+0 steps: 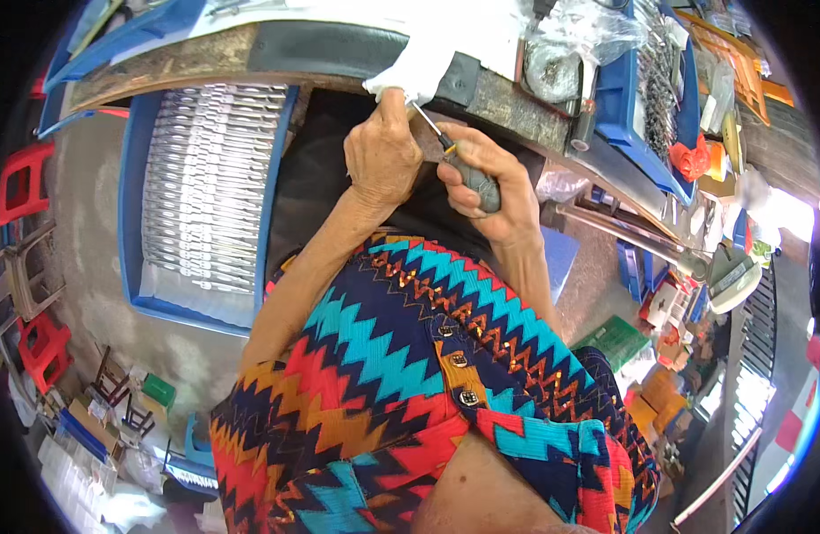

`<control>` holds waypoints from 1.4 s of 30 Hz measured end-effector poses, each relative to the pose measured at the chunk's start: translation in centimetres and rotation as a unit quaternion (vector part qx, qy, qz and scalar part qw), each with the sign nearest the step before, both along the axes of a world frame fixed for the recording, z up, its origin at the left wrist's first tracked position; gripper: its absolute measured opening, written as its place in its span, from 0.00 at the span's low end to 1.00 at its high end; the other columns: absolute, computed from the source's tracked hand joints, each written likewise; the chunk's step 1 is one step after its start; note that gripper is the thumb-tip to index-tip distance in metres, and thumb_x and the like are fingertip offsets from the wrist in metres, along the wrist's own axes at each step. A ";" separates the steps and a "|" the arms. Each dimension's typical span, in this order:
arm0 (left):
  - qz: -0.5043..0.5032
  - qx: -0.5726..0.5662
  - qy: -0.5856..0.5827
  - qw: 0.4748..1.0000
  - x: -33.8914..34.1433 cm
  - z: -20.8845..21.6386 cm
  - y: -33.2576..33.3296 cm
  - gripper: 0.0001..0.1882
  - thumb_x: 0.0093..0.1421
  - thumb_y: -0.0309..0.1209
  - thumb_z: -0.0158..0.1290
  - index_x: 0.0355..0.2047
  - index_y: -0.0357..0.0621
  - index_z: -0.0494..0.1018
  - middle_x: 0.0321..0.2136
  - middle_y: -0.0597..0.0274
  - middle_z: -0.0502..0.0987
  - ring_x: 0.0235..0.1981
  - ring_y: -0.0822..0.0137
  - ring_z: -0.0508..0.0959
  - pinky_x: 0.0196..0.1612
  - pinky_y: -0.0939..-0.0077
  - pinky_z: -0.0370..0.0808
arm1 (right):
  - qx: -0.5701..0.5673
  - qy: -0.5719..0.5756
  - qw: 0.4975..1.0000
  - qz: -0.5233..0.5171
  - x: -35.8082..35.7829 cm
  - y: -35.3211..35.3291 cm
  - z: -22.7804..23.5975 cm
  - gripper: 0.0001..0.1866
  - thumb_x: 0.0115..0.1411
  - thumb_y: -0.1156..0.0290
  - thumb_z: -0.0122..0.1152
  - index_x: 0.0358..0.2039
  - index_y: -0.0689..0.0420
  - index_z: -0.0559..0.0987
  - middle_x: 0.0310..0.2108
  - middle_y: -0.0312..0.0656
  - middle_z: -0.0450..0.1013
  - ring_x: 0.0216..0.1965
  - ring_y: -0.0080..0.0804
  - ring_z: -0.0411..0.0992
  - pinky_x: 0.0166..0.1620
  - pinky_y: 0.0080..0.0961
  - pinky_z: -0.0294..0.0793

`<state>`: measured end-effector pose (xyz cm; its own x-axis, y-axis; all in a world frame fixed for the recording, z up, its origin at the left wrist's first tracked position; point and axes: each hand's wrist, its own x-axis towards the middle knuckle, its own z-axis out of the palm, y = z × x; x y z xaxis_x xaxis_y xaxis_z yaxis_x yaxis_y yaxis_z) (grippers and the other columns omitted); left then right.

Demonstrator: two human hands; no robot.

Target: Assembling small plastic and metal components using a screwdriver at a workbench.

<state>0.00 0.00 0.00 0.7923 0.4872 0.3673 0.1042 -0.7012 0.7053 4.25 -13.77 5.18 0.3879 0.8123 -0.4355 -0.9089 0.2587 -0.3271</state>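
Fingers of right hand [490,191] wrap a screwdriver [463,165]; left hand [383,151] pinches a small part at the bench [250,53] edge.

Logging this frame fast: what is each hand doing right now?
Left hand: closed, pinching a small part against the bench edge; the part itself is hidden.
Right hand: closed around a screwdriver, tip pointing at the left fingers.

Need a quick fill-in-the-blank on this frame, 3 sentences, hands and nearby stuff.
1. The right hand grips a ____ by its dark handle.
2. The left hand presses on a piece at the ____ edge.
3. The blue tray at the person's left holds rows of ____ parts.

Missing words: screwdriver; workbench; metal
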 end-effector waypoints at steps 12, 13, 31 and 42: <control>-0.013 -0.035 0.009 0.999 -0.6 0.8 -0.5 0.07 0.50 0.23 0.48 0.29 0.37 0.62 0.18 0.45 0.73 0.19 0.48 0.75 0.19 0.60 0.70 | -0.389 -0.751 0.532 -0.018 -2.6 1.2 2.1 0.15 0.47 0.78 0.58 0.38 0.58 0.73 0.23 0.49 0.70 0.22 0.43 0.70 0.25 0.31 0.68; -0.017 -0.030 -0.009 0.999 -0.5 0.8 -0.5 0.07 0.50 0.23 0.48 0.28 0.37 0.62 0.18 0.46 0.72 0.19 0.49 0.75 0.19 0.62 0.71 | -0.381 -0.753 0.536 -0.030 -2.5 1.4 2.0 0.14 0.47 0.79 0.58 0.38 0.58 0.73 0.22 0.49 0.70 0.22 0.43 0.70 0.25 0.31 0.68; 0.014 -0.018 -0.036 0.999 -0.2 -0.5 -0.8 0.10 0.42 0.18 0.48 0.27 0.38 0.63 0.16 0.54 0.69 0.17 0.57 0.75 0.17 0.70 0.71 | -0.386 -0.264 0.883 -0.028 -2.5 2.6 4.4 0.11 0.53 0.77 0.56 0.38 0.64 0.74 0.16 0.35 0.66 0.13 0.15 0.59 0.13 0.11 0.53; 0.045 0.015 -0.064 0.997 -0.1 -0.2 -1.2 0.08 0.43 0.18 0.47 0.27 0.38 0.63 0.17 0.53 0.70 0.17 0.54 0.75 0.18 0.68 0.70 | -0.156 -0.002 0.986 -0.066 -1.2 0.7 2.4 0.16 0.55 0.76 0.51 0.45 0.64 0.67 0.19 0.44 0.63 0.11 0.21 0.59 0.10 0.12 0.53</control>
<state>-0.08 -1.24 -0.17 0.6920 0.5409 0.4781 0.0772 -0.7139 0.6960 3.01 -13.07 7.59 0.4837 0.5814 -0.6543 -0.8725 0.2610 -0.4131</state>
